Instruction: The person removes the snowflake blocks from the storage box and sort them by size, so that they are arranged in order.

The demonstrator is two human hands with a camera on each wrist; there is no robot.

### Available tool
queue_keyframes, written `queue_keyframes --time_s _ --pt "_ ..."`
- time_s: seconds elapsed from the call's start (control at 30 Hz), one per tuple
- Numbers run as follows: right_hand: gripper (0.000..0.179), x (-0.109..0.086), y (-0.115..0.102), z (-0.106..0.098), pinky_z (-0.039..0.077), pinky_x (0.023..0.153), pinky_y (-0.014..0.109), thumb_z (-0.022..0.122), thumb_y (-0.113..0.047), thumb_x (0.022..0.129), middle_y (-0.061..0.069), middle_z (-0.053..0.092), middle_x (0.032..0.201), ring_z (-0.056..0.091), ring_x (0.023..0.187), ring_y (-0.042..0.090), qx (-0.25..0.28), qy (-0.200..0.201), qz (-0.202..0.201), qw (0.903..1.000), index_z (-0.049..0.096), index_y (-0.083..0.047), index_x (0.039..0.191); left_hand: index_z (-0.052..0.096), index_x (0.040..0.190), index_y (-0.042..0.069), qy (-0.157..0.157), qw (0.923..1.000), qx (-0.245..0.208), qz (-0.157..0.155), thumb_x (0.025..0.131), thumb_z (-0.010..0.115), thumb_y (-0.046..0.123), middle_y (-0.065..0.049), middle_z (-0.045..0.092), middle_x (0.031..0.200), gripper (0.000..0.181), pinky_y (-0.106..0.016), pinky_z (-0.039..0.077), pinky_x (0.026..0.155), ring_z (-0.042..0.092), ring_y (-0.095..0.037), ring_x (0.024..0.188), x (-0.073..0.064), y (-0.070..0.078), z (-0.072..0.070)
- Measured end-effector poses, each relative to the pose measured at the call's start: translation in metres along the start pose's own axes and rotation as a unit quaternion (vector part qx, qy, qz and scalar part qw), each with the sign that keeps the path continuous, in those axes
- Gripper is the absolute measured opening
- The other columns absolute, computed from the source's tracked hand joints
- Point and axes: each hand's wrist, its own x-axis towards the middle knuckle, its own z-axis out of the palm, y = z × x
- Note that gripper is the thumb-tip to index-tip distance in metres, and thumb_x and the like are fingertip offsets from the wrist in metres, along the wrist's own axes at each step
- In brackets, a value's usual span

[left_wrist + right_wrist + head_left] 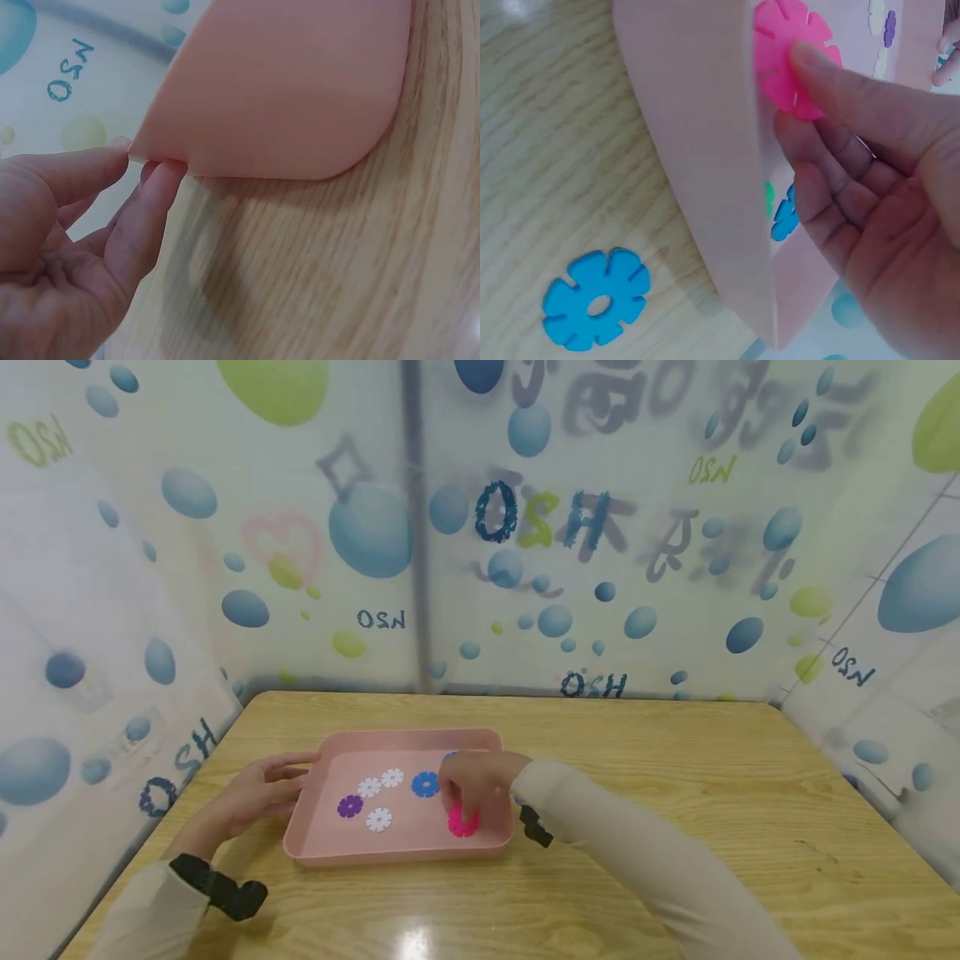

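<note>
Green piece point(769, 199) partly hidden behind tray point(690, 142) wall.

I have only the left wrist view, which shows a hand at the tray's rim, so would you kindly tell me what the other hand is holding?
Observer: The right hand pinches a pink notched disc.
Operator: Thank you; does any piece lie outside the tray?
Observer: Yes, a blue notched disc lies on the wooden table beside the tray.
Operator: And which pieces lie in the tray's left half, as the head view shows it?
Observer: Three white discs and one purple disc.
</note>
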Motion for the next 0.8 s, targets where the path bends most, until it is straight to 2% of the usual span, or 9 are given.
queue_keyframes --time_s 0.17,0.33,0.6,0.8 --pt "0.015 -0.004 0.005 -0.002 0.044 0.066 0.017 0.077 -0.007 0.073 -0.006 0.054 0.079 0.047 0.076 0.008 0.032 0.023 -0.058 0.9976 0.064 -0.013 0.078 0.031 0.141 0.000 -0.004 1.0000 0.002 0.003 0.093 0.056 0.025 -0.031 0.034 0.136 0.060 -0.039 0.050 0.084 0.050 -0.037 0.112 0.000 0.000 0.000" --pt "0.013 -0.009 0.015 -0.001 0.043 0.063 0.017 0.074 -0.003 0.075 -0.004 0.053 0.074 0.046 0.070 0.008 0.085 0.052 -0.105 0.9894 0.063 -0.008 0.079 0.031 0.141 0.000 -0.002 1.0000 0.003 -0.002 0.093 0.055 0.026 -0.032 0.033 0.136 0.060 -0.039 0.050 0.084 0.050 -0.037 0.112 -0.002 0.002 0.002" --pt "0.012 -0.021 0.037 -0.009 0.045 0.061 0.019 0.074 -0.008 0.077 -0.005 0.056 0.074 0.049 0.067 0.008 0.120 0.106 -0.122 0.9796 0.062 -0.010 0.080 0.031 0.141 -0.001 -0.007 0.9998 -0.014 -0.009 0.093 0.055 0.024 -0.032 0.033 0.135 0.059 -0.039 0.050 0.084 0.053 -0.034 0.109 -0.002 0.001 0.001" --pt "0.008 -0.040 0.059 -0.019 0.047 0.060 0.022 0.070 -0.003 0.079 -0.002 0.057 0.072 0.051 0.065 0.010 0.160 0.146 -0.139 0.9664 0.062 -0.004 0.080 0.031 0.141 0.000 0.000 1.0000 -0.008 -0.006 0.092 0.056 0.026 -0.032 0.033 0.136 0.061 -0.039 0.050 0.084 0.052 -0.035 0.111 -0.002 0.001 0.003"
